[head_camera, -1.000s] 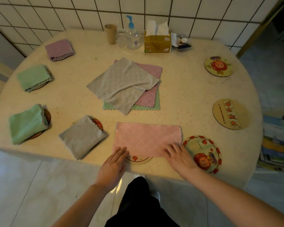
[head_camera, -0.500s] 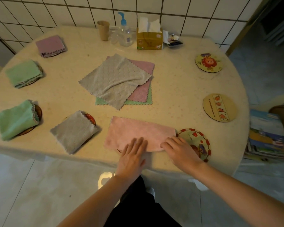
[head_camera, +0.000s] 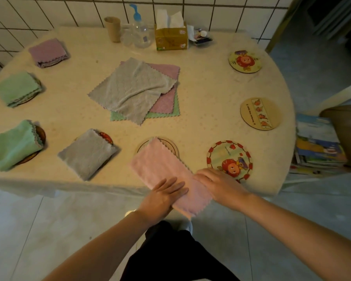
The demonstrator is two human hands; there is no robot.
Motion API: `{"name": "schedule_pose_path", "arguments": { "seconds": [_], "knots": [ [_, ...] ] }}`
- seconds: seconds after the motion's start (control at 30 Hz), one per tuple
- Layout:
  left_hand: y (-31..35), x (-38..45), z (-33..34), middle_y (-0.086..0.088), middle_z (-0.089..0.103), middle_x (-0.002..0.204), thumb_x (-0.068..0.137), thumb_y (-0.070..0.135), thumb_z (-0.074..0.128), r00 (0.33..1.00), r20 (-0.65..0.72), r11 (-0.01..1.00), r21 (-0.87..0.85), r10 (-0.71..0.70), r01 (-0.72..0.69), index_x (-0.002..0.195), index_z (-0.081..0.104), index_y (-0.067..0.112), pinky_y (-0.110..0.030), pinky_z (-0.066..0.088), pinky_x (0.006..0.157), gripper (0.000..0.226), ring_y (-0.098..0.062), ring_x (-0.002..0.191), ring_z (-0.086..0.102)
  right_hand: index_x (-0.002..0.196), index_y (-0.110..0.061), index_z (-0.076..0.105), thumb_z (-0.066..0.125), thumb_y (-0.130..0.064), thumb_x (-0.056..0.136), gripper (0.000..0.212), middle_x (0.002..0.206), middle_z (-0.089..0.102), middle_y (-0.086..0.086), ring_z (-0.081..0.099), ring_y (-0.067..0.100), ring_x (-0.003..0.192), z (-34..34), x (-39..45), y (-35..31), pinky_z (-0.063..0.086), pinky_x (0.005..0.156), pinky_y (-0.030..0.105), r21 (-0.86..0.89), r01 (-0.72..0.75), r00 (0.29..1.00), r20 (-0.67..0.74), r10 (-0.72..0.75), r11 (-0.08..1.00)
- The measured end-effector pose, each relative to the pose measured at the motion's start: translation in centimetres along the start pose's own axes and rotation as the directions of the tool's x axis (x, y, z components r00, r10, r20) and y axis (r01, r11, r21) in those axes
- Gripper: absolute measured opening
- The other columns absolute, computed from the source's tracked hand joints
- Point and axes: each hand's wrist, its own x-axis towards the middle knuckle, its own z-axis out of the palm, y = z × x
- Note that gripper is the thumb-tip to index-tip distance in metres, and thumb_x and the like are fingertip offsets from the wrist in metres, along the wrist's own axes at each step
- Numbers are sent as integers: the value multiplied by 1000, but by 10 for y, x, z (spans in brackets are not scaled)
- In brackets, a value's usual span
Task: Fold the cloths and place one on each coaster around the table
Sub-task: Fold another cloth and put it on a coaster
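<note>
Pink cloth [head_camera: 166, 171], folded to a long strip, lies at the near edge of the round table [head_camera: 211, 94]. Long axis runs diagonally: far end rests on a plain wooden coaster [head_camera: 171, 146], near end overhangs the table's near edge toward the person.

Left hand [head_camera: 162, 196]: flat, fingers extended and together, palm pressing down on the near half of the strip. Nothing gripped.

Right hand [head_camera: 217, 184]: palm down at the strip's right long edge, fingers [head_camera: 201, 176] slightly curled, touching the cloth. Whether they pinch the edge cannot be told from here.

Key relation: both hands sit on the near, overhanging half; the free far end points away from the fingertips toward the coaster. Judgement: the next fold should bring the near end over onto the far end, halving the strip so it sits on that coaster. Either hand is equally near.

Status, judged: four coasters along the left edge carry folded cloths; three coasters toward the right edge are bare, including the cartoon coaster [head_camera: 229, 161] just beside the right hand. Unfolded stack [head_camera: 136, 90] waits at the table's centre.
</note>
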Motion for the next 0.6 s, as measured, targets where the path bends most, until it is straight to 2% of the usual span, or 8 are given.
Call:
{"name": "schedule_pose_path", "arguments": {
  "seconds": [0.07,0.13,0.23,0.37,0.43,0.47,0.53,0.6],
  "knots": [
    [-2,-12,-2,6,42,149,86,25,61,1000,-9,999,-34,28,-29,143,40,28,-45,22,114,60,-20,140,33,139,-10,41,57,14,71,74,143,42,8,41,26,132,0,13,1,41,103,38,-55,40,997,69,-37,998],
    [-3,-24,-4,7,35,152,88,24,59,999,-18,997,-48,51,-52,145,36,30,-44,16,116,62,-17,143,26,143,-11,37,48,10,77,69,150,36,8,34,26,138,2,29,-1,34,109,40,-117,154,983,116,-141,981],
    [-10,-43,-7,6,31,154,90,24,58,998,-45,996,-76,43,-46,146,34,30,-42,17,116,62,-17,144,25,143,-16,38,38,-8,82,61,149,39,3,39,21,135,16,43,-1,40,104,38,-211,308,938,232,-258,928],
    [-21,-66,-19,8,28,155,91,36,34,998,17,959,-275,-63,65,148,30,31,-29,28,113,57,-10,143,22,142,-15,38,25,-11,82,61,147,42,1,43,19,132,27,50,-6,42,102,36,-212,372,910,276,-310,904],
    [-23,-69,-23,10,28,154,85,42,25,990,84,919,-370,-114,137,147,31,34,-23,29,110,62,-5,141,21,138,-15,45,32,-9,81,59,143,47,2,47,19,129,28,50,-7,41,102,34,-226,373,914,257,-314,900],
    [-24,-69,-25,9,31,153,86,41,28,986,98,893,-418,-138,166,146,33,34,-21,28,110,60,-4,140,25,136,-15,47,42,-11,81,56,142,49,2,47,19,129,30,49,-8,40,103,33,-238,381,914,245,-324,894],
    [-28,-67,-28,7,41,148,94,26,44,978,84,833,-512,-191,207,142,42,32,-14,28,107,49,-8,136,37,135,-17,48,66,-25,76,62,141,49,1,47,18,129,33,51,-8,38,105,32,-233,377,915,246,-320,897],
    [-32,-65,-29,7,52,139,94,16,52,960,94,757,-596,-264,267,138,49,30,-11,33,101,46,-9,126,49,132,-20,49,72,-39,72,67,138,52,-3,47,16,127,34,52,-8,40,104,32,-191,329,929,242,-280,925]
  ]
}}
